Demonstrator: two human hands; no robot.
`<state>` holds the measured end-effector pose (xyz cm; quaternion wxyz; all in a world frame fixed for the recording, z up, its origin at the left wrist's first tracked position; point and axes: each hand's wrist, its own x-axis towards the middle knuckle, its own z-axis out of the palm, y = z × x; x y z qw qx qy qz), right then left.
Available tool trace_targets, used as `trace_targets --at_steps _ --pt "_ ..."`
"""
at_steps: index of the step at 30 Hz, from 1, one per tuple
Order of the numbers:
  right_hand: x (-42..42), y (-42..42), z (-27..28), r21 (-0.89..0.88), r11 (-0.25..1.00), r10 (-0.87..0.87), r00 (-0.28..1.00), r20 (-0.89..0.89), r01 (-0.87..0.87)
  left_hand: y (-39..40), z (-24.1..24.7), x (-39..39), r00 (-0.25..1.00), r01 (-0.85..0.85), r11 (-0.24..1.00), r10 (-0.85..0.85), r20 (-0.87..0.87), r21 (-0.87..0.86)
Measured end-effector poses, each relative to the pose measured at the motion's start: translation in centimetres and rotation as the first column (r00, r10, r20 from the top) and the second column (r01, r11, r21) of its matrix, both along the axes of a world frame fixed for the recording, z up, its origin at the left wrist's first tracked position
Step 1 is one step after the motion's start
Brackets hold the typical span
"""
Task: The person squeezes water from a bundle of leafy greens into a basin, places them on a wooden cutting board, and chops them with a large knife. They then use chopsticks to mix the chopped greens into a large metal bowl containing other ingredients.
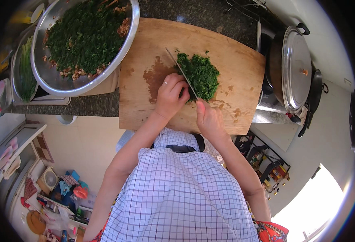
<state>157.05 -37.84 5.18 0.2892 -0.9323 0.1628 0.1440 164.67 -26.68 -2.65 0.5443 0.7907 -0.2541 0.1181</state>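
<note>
My right hand (209, 118) grips a knife (182, 72) by its handle end, with the thin blade slanting up and to the left. Beside the blade, my left hand (173, 92) has its fingers curled against the left edge of a pile of chopped leafy greens (204, 77); whether they pinch any greens is hidden. Both hands are over a wooden cutting board (241, 66), which has a dark wet patch left of the pile. A large metal bowl (134, 33) at the upper left holds chopped greens and small brown pieces.
Long green stalks (27, 69) lie in a container at the far left. A lidded pan (297, 69) stands right of the board, with a dark frying pan (315, 90) behind it. Granite countertop (177, 10) shows beyond the board. A wire rack (244, 4) is at the upper right.
</note>
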Motion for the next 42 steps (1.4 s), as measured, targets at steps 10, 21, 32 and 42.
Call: trace_targets --at_steps 10,21,32,42 --pt "-1.8 -1.0 5.0 0.113 0.992 -0.051 0.998 -0.046 0.056 0.6 0.5 0.2 0.999 -0.033 0.999 0.034 0.022 -0.04" --pt "-0.6 -0.1 3.7 -0.014 1.0 -0.005 0.975 -0.222 0.002 0.3 -0.5 0.0 0.999 -0.016 0.998 0.013 -0.046 -0.06" --pt "-2.7 -0.8 0.2 0.231 0.959 -0.186 0.98 0.071 0.165 1.0 0.8 -0.1 0.999 -0.032 0.998 0.03 -0.044 -0.058" --pt "-1.8 0.3 6.0 0.004 1.0 0.01 0.986 -0.164 -0.009 1.1 -0.5 0.0 0.999 0.034 0.998 -0.033 0.01 -0.045"
